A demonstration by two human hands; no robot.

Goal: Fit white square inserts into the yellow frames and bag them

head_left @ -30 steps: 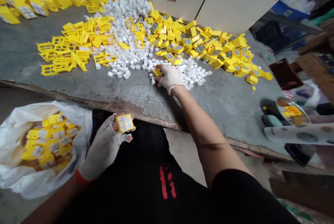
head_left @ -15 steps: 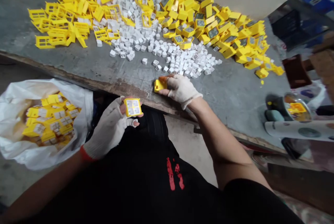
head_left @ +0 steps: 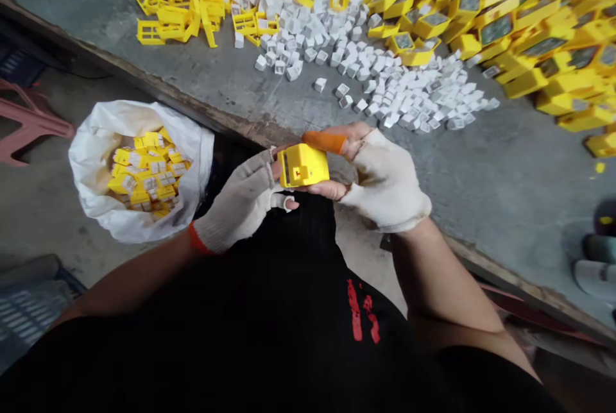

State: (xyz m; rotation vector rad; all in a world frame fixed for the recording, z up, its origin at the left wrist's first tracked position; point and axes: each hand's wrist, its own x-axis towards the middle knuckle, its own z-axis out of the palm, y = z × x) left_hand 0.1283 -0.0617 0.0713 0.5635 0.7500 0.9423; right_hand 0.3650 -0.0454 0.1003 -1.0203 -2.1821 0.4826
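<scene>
Just in front of the table edge, a boxy yellow plastic housing [head_left: 310, 164] is between my hands, a small slot in its facing side. My right hand [head_left: 389, 182], in a fingerless white glove with an orange finger cover, pinches it between thumb and finger. My left hand [head_left: 243, 198], gloved likewise with an orange-red cuff, grips at the housing's left end, where a thin yellow frame edge [head_left: 283, 170] shows. The rest of that frame, with its white caps, is hidden, so I cannot tell whether the two parts are joined.
A white sack [head_left: 91, 192] of yellow pieces with white caps stands at left. On the grey table [head_left: 269, 102] lie yellow frames [head_left: 173, 22], small white caps [head_left: 409, 95] and yellow housings [head_left: 524, 79]. A pink stool [head_left: 36, 121] and blue crate [head_left: 36, 317] are farther left.
My right hand has brought the housing left from the table edge to the frame in my left hand. The frame's white-capped face has gone out of sight. The camera view has shifted.
</scene>
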